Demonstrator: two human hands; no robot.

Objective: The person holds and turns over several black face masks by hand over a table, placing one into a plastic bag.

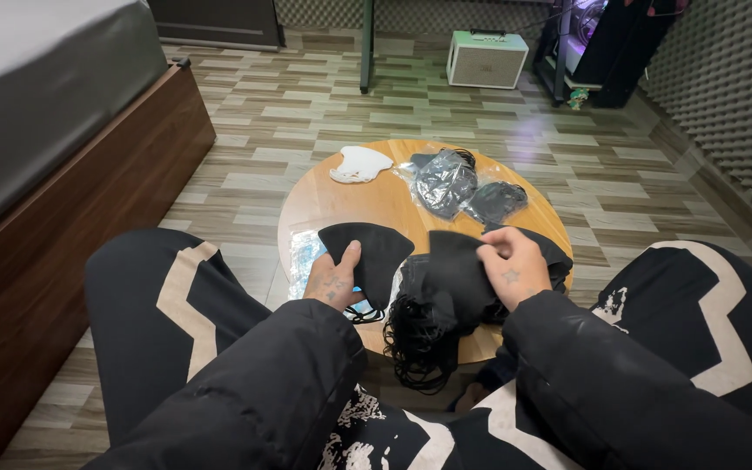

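My left hand (334, 280) pinches a folded black face mask (374, 252) and holds it over the near left part of a small round wooden table (367, 204). My right hand (512, 265) grips another black mask (456, 270) taken from a pile of black masks (433, 326) with dangling ear loops at the table's near edge. Under the left mask lies a clear plastic wrapper (306, 252).
Farther back on the table lie a white mask (359, 165) and two clear bags of dark masks (446, 181) (496, 202). A bed with a wooden frame (71, 209) stands left. A white box (486, 59) and a green post (365, 43) stand beyond on the plank floor.
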